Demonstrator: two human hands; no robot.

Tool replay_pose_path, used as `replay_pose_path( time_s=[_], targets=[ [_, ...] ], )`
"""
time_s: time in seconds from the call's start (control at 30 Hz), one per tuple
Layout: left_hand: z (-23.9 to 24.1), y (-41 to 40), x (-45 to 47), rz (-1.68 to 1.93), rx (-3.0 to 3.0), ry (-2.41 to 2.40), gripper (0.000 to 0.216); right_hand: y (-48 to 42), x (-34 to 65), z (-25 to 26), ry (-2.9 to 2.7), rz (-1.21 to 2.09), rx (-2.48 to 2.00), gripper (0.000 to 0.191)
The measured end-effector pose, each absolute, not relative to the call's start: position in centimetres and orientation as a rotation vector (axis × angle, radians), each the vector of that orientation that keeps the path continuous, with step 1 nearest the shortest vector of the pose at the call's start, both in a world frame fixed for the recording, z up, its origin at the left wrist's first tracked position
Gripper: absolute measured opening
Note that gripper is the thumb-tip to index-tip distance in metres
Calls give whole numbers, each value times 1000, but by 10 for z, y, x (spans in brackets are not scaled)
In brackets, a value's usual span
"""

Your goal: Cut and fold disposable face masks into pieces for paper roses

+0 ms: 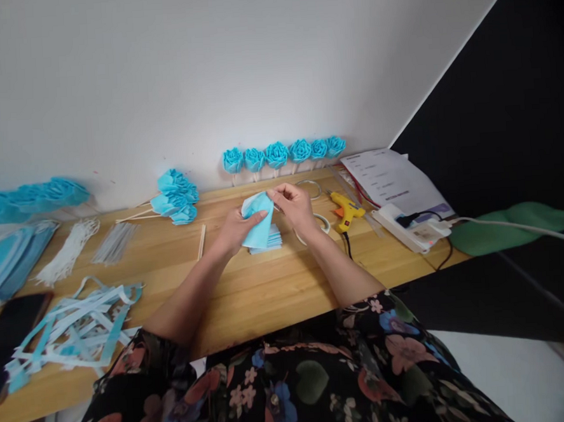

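A light blue piece of fabric (259,228), pale on one side, is held up between my two hands above the table. My left hand (241,227) grips its left side, with the thumb lying across the front. At its upper right corner, my right hand (292,204) pinches the edge with closed fingers. Directly beneath lies a small stack of blue fabric pieces (273,239), partly hidden by the held one. A roll of tape (323,224) sits beside my right forearm, partly covered by it. Two thin wooden sticks (201,242) lie left of my left hand.
Several blue fabric roses (277,154) on sticks line the wall; more roses (176,197) lie left. A yellow glue gun (346,211), power strip (410,228) and papers (395,178) are right. Cut strips (79,328), blue masks (15,259) and a phone (15,342) are left.
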State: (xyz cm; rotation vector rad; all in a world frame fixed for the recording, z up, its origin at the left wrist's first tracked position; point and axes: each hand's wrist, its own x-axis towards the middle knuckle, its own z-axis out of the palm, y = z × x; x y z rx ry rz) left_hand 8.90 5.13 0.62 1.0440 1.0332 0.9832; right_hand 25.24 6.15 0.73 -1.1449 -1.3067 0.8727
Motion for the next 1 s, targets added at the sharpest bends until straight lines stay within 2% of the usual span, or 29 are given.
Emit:
replay_pose_path(
  time_s=[0.17,0.37,0.53,0.67,0.83,0.93,1.0],
  targets=[
    [9,57,81,1033,1041,1089,47,65,277,26,-1212,673,-1203,31],
    [23,71,67,1336,919,984,57,43,311,59,-1855,158,-1609,24],
    [41,84,52,1617,837,911,55,11,314,40,-2218,14,-2173,29],
    [54,99,43,1726,750,863,50,-3,312,14,-2310,-57,-2202,35],
    [67,109,48,1745,644,741,40,-3,321,0,-2187,60,-2079,32],
    [74,114,51,1690,537,668,35,4,332,5,-1808,430,-1971,42],
    [78,119,51,1636,461,635,32,11,333,13,-1565,730,-1679,56]
  ],
)
